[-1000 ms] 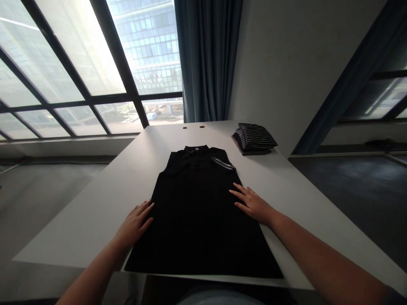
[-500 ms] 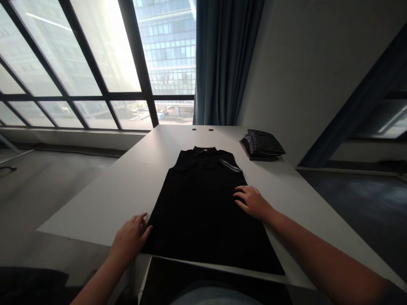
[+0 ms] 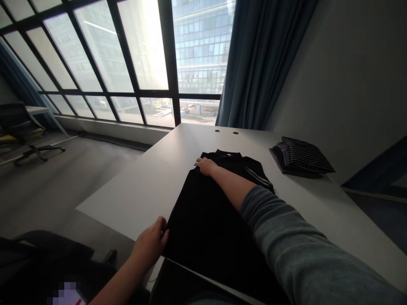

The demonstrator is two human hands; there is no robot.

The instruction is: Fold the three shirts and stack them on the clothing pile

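A black polo shirt (image 3: pixel 210 216) lies flat on the white table (image 3: pixel 149 186), collar away from me, with a grey stripe near its right shoulder. My right hand (image 3: pixel 206 166) reaches across the shirt and rests on its far left shoulder, fingers curled onto the cloth. My left hand (image 3: pixel 151 243) is at the shirt's near left corner by the table's front edge, fingers closed on the hem.
A folded striped garment stack (image 3: pixel 300 155) sits at the table's far right by the wall. Two cable holes (image 3: pixel 226 131) mark the table's far edge. A dark chair (image 3: pixel 47 258) stands low at my left; an office chair (image 3: pixel 22 131) is far left by the windows.
My right hand moved from the shirt's right side across to its far left shoulder. My left hand slid back to the near left corner. The view swung to the left.
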